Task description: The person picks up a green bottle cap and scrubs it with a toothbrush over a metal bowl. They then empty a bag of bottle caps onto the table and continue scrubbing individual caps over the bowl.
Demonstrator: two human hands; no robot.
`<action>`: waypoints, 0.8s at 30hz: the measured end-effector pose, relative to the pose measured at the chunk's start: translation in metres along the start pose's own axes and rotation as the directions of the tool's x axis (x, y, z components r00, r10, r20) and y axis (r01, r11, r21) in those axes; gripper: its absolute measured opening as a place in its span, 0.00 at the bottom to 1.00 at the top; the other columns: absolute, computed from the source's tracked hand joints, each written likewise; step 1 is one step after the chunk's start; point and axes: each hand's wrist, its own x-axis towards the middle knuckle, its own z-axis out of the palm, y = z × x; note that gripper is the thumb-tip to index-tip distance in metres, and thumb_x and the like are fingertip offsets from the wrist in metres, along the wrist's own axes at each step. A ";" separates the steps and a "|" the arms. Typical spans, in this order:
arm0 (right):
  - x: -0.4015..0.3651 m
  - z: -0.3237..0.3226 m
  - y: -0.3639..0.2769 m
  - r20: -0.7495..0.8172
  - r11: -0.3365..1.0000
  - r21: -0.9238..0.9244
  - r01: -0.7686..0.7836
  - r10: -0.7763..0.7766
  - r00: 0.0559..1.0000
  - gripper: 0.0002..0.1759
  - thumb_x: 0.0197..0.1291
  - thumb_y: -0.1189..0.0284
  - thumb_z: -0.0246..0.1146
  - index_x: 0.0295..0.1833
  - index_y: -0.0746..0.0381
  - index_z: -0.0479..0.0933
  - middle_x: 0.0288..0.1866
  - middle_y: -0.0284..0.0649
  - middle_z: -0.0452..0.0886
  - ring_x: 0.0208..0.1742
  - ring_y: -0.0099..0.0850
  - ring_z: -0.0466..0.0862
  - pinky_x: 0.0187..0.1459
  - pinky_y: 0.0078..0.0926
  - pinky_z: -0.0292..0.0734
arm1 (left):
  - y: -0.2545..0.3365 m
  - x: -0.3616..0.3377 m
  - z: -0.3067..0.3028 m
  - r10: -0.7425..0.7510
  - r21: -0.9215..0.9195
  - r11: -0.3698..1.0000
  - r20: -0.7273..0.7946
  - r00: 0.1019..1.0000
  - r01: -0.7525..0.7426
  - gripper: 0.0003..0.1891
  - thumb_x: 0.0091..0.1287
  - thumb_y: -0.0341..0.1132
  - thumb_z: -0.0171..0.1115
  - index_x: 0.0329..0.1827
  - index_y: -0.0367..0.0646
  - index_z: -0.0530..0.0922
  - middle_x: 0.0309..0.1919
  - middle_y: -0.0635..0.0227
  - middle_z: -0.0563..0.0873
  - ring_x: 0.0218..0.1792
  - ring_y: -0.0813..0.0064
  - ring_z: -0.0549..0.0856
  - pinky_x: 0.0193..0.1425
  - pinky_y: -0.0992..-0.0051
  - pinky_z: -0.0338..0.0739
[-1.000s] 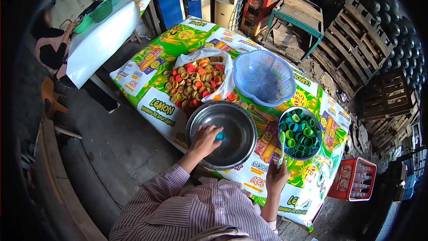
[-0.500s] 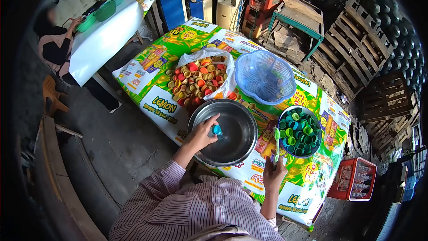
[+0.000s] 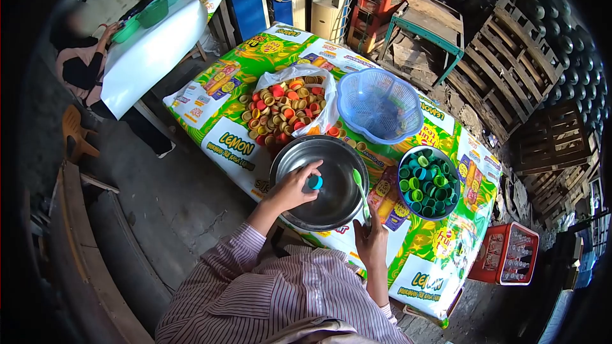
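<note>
My left hand (image 3: 294, 190) pinches a blue-teal bottle cap (image 3: 315, 182) over the metal basin (image 3: 341, 207). Between the fingers of my right hand (image 3: 371, 239) is a green-and-white toothbrush (image 3: 361, 188), its head pointing up near the basin's right rim. A bowl of green and teal caps (image 3: 431, 185) stands on the right. Behind the basin, a white plastic bag (image 3: 329, 99) lies open with many red, orange and gold caps (image 3: 280, 111) in and before it. Beside the bag sits a blue perforated basket (image 3: 380, 108).
A patterned cloth (image 3: 233, 146) covers the table. At the upper left, a person (image 3: 83, 67) sits by another table (image 3: 150, 44) with green baskets (image 3: 153, 14). A red crate (image 3: 503, 253) stands on the floor at right; wooden pallets (image 3: 503, 64) and a small table (image 3: 430, 22) are behind.
My right hand has moved left with the toothbrush, bringing it from beside the cap bowl to the basin's right rim. My left hand has shifted slightly right with the cap.
</note>
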 end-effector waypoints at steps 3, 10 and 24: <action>-0.002 0.011 0.004 0.035 0.998 0.059 0.037 -0.039 0.999 0.27 0.55 0.78 0.56 0.62 0.62 0.62 0.19 0.49 0.75 0.19 0.41 0.78 0.24 0.33 0.69 | 0.000 -0.001 -0.002 -0.004 0.058 0.998 0.019 1.000 0.003 0.33 0.48 0.29 0.67 0.60 0.43 0.63 0.42 0.60 0.79 0.43 0.61 0.80 0.46 0.69 0.75; -0.005 0.016 -0.012 0.124 0.983 0.132 0.129 -0.145 0.982 0.32 0.56 0.80 0.53 0.67 0.51 0.58 0.26 0.52 0.77 0.25 0.45 0.79 0.28 0.39 0.71 | 0.021 -0.002 -0.002 -0.128 -0.056 0.991 -0.146 0.981 0.121 0.43 0.44 0.26 0.69 0.65 0.42 0.55 0.37 0.58 0.81 0.39 0.63 0.82 0.42 0.69 0.76; -0.002 0.025 -0.001 0.118 0.993 0.005 0.120 -0.120 0.986 0.32 0.55 0.77 0.54 0.66 0.44 0.59 0.28 0.43 0.78 0.23 0.43 0.79 0.26 0.40 0.73 | 0.033 0.002 0.003 -0.272 -0.067 0.962 -0.138 0.952 0.265 0.60 0.41 0.24 0.68 0.69 0.46 0.28 0.30 0.57 0.82 0.33 0.64 0.82 0.42 0.70 0.77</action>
